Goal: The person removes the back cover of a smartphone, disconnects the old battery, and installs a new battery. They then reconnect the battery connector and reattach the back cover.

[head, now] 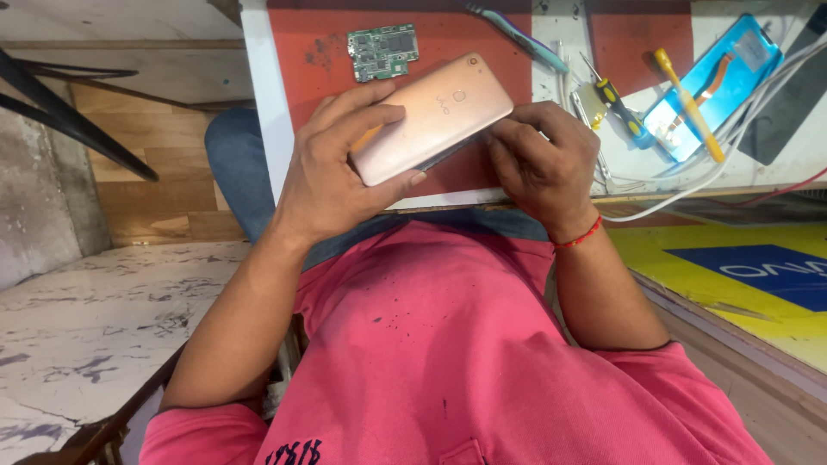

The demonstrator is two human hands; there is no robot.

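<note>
A rose-gold smartphone (431, 116) is held back side up over the near edge of a red work mat (482, 43). My left hand (340, 168) wraps around the phone's lower end, fingers over its back. My right hand (543, 159), with a red thread on the wrist, has its fingers curled against the phone's right edge. Whether they hold a small tool is hidden.
A green circuit board (382, 52) lies on the mat just beyond the phone. To the right are a teal tool (517, 36), a black-and-yellow screwdriver (616, 102), a yellow-handled tool (689, 108), a blue phone part (715, 82) and white cables (732, 164).
</note>
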